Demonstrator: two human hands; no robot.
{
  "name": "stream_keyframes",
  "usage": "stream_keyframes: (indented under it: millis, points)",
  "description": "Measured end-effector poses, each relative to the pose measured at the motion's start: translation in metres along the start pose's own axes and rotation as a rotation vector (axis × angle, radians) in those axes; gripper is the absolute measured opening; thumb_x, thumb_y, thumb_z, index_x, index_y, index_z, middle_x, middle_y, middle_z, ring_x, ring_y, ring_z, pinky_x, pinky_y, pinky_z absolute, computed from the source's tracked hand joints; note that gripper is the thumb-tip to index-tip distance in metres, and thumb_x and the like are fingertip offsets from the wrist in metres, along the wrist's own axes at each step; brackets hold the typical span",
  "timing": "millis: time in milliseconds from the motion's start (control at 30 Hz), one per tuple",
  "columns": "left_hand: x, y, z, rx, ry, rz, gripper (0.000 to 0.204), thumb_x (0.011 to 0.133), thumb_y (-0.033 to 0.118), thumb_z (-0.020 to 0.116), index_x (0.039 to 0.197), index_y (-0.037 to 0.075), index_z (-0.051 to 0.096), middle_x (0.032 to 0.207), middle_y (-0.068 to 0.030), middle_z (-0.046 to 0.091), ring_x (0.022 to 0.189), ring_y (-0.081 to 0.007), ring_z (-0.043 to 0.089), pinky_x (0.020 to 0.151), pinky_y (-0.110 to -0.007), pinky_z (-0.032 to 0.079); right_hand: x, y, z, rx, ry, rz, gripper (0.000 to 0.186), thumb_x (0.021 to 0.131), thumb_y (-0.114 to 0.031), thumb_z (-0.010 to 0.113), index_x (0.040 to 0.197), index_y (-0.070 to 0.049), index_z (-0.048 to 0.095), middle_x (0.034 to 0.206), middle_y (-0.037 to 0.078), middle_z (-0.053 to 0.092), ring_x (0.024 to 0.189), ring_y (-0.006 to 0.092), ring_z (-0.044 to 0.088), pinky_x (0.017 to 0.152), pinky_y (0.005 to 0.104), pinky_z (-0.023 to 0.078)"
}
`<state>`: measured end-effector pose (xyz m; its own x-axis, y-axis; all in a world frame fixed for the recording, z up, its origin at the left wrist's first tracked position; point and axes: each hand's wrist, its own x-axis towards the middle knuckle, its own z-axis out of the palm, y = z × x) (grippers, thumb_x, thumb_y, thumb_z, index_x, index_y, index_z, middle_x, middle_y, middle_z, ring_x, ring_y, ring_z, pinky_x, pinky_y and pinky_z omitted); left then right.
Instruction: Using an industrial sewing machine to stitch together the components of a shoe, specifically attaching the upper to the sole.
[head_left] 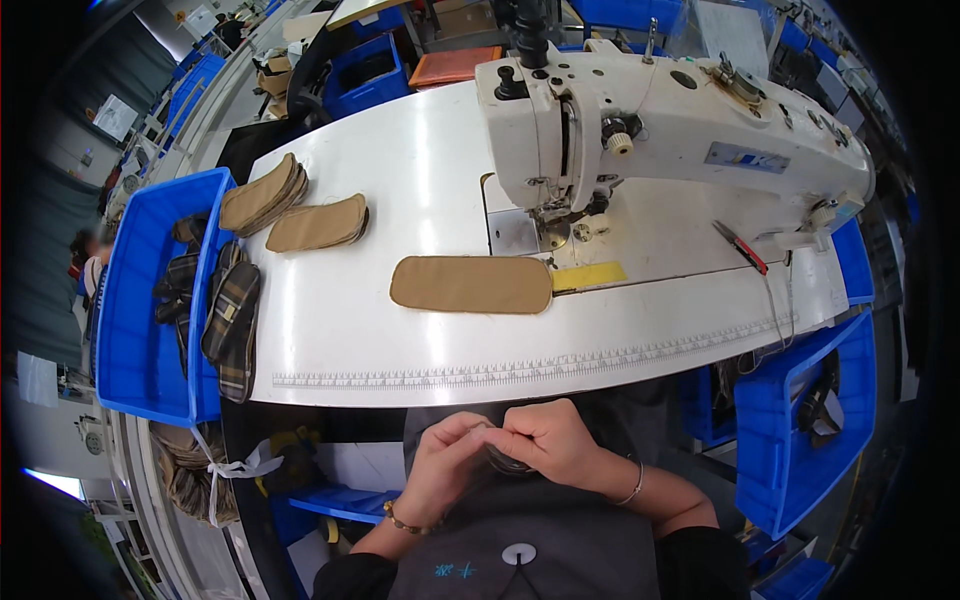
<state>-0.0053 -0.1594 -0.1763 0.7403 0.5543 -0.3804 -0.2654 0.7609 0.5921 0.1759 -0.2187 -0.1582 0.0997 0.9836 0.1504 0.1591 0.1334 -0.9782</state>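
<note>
My left hand (442, 468) and my right hand (552, 442) meet in front of my apron, just off the table's front edge. Both are closed, thumbs and fingertips pinched together. Under the right fingers a dark, folded-looking piece (508, 462) shows a little; the hands hide most of it, so its kind is unclear. On the white table beyond them lies a single tan fabric panel (470, 285), long with rounded ends. It is flat, beside the needle area of a white sewing machine (690, 120). Neither hand touches the panel or the machine.
Two stacks of tan panels (318, 224) lie at the table's left. A blue bin (150, 370) holds dark pieces, with plaid pieces (234, 320) beside it. Red-handled snips (740, 247) rest by the machine. A ruler strip (520, 362) runs along the front; another blue bin (780, 480) hangs right.
</note>
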Motion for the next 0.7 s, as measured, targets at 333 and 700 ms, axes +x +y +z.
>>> stream_keyframes:
  millis: [333,700]
  points:
    - [0.009,0.058,0.054,1.610,0.136,0.956,0.016,0.079,-0.007,0.066,0.090,0.003,0.067,0.081,-0.0120,0.065,0.064,-0.0272,0.064,0.056,-0.033,0.050,0.026,-0.006,-0.035,-0.492,-0.039,-0.440,0.032,0.088,-0.027,0.070,0.068,-0.010,0.053,0.063,0.005,0.051,0.052,0.0237,0.055,0.047,0.0356,0.041]
    - [0.149,0.153,0.105,2.004,-0.212,0.464,0.011,0.086,0.009,0.067,0.094,0.001,0.068,0.083,-0.0147,0.069,0.077,-0.0341,0.067,0.068,-0.037,0.052,0.110,0.050,-0.110,-1.178,-0.101,-0.597,0.034,0.079,-0.009,0.059,0.110,0.003,0.065,0.127,0.021,0.062,0.055,0.0209,0.065,0.048,0.0328,0.051]
